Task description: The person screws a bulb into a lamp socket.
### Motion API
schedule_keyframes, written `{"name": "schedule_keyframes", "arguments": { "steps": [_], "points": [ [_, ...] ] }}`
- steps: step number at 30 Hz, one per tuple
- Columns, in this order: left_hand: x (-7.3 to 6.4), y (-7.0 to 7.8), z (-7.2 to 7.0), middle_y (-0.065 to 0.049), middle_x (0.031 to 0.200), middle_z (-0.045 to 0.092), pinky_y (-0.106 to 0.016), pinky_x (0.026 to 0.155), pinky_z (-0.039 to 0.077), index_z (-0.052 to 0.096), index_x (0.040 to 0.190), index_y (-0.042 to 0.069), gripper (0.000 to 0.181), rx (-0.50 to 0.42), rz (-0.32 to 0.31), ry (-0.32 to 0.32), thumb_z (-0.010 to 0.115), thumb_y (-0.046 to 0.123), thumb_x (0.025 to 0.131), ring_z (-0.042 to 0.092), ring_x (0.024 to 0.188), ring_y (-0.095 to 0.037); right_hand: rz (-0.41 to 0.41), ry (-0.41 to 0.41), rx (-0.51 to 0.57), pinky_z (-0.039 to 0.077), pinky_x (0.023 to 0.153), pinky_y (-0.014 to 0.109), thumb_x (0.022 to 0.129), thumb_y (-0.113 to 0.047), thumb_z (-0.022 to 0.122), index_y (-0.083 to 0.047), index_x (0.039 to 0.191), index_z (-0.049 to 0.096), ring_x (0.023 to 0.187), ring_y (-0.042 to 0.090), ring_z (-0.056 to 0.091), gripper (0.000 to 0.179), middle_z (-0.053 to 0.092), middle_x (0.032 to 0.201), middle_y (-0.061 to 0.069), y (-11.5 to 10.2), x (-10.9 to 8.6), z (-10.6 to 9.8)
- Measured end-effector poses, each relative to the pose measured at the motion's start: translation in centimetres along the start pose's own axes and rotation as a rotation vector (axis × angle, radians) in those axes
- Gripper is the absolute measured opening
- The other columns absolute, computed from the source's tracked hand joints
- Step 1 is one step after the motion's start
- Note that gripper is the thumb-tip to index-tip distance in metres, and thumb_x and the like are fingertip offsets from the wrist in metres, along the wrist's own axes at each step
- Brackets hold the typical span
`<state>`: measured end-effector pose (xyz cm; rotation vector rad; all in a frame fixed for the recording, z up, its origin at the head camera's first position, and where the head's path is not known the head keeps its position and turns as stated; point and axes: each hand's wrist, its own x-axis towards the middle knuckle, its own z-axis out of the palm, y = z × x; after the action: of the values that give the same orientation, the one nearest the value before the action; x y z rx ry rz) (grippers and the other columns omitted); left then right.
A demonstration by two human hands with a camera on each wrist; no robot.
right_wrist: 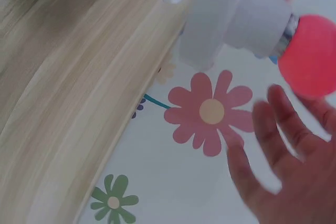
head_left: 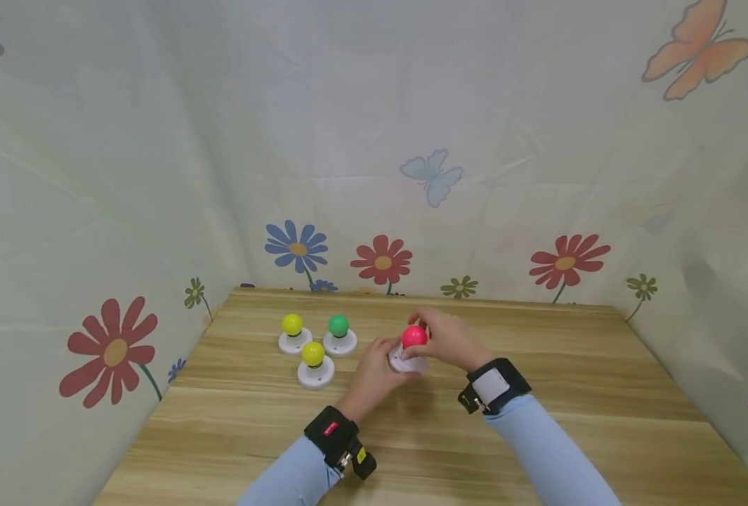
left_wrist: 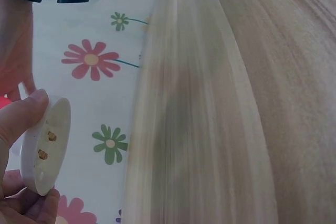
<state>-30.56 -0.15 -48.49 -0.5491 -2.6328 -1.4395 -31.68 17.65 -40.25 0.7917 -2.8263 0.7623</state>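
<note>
A white round lamp socket [head_left: 407,362] with a red light bulb [head_left: 414,336] in it is held up off the wooden table. My left hand [head_left: 374,377] grips the socket by its rim. In the left wrist view the flat underside of the socket [left_wrist: 52,142] shows, with two brass-coloured contacts. My right hand [head_left: 453,340] has its thumb and fingers curled round the red bulb. In the right wrist view a strip of metal thread shows between the bulb [right_wrist: 310,56] and the socket's neck [right_wrist: 257,22]; the other fingers are spread.
Left of the hands, two yellow bulbs [head_left: 293,324] and a green bulb [head_left: 338,325] stand upright in white sockets on the wooden table [head_left: 569,393]. A pale curtain [head_left: 348,105] printed with flowers and butterflies surrounds the table's back and sides.
</note>
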Motion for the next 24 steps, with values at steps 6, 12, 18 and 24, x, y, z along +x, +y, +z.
{"name": "schedule_keyframes", "arguments": {
  "steps": [6, 12, 18, 24],
  "points": [
    [0.1, 0.0, -0.3, -0.003, 0.125, 0.056, -0.042, 0.098, 0.049, 0.055, 0.136, 0.015, 0.072, -0.004, 0.009, 0.012, 0.081, 0.043, 0.075, 0.055, 0.112, -0.018, -0.223, -0.146, 0.219, 0.035, 0.109, 0.056, 0.08, -0.019, 0.078, -0.007, 0.148, 0.038, 0.139, 0.035, 0.036, 0.079, 0.039, 0.152, 0.014, 1.3, -0.3, -0.7],
    [0.1, 0.2, -0.3, -0.006, 0.126, 0.057, -0.042, 0.097, 0.05, 0.055, 0.135, 0.012, 0.075, 0.033, 0.007, 0.022, 0.082, 0.044, 0.073, 0.056, 0.113, -0.02, -0.227, -0.185, 0.255, 0.038, 0.107, 0.055, 0.088, -0.007, 0.068, -0.011, 0.145, 0.045, 0.136, 0.033, 0.043, 0.061, 0.047, 0.147, 0.011, 1.5, -0.5, -0.9],
    [0.1, 0.3, -0.2, -0.006, 0.125, 0.058, -0.043, 0.097, 0.051, 0.056, 0.135, 0.011, 0.076, 0.035, 0.01, 0.024, 0.082, 0.045, 0.073, 0.056, 0.113, -0.022, -0.218, -0.15, 0.234, 0.043, 0.104, 0.054, 0.087, -0.007, 0.07, -0.009, 0.139, 0.052, 0.128, 0.031, 0.051, 0.055, 0.057, 0.137, 0.011, 1.3, -0.6, -0.9],
    [0.0, 0.0, 0.1, -0.005, 0.125, 0.058, -0.041, 0.094, 0.052, 0.056, 0.135, 0.016, 0.073, 0.025, 0.001, 0.013, 0.081, 0.046, 0.074, 0.056, 0.111, -0.021, -0.135, -0.013, 0.143, 0.054, 0.084, 0.041, 0.079, -0.023, 0.081, -0.009, 0.12, 0.065, 0.096, 0.021, 0.06, 0.046, 0.068, 0.109, 0.005, 0.7, -0.5, -0.4]
  ]
}}
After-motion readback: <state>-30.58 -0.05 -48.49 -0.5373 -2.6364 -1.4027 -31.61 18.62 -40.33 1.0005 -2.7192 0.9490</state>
